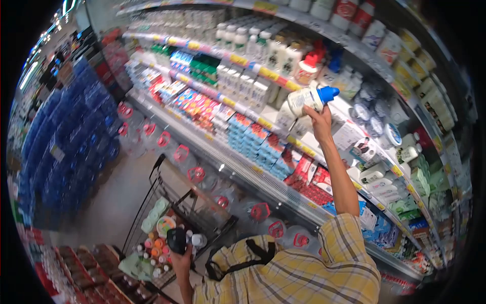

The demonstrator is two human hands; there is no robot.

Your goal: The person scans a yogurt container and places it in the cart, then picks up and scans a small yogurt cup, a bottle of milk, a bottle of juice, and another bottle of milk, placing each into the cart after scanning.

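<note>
Where chilled shelves [263, 71] line aisle

A supermarket chiller aisle [243, 167] is seen from one head-worn fisheye camera, angled steeply downward over the wearer's shoulders.

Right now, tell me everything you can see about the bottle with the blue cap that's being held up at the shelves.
The blue-capped bottle is white and looks plastic, with a printed label too small to read and a bright blue cap that appears to be on. It lies tilted almost sideways, cap pointing right. The right hand grips its lower side from below, arm raised, holding it in front of the chilled dairy shelf.
</note>
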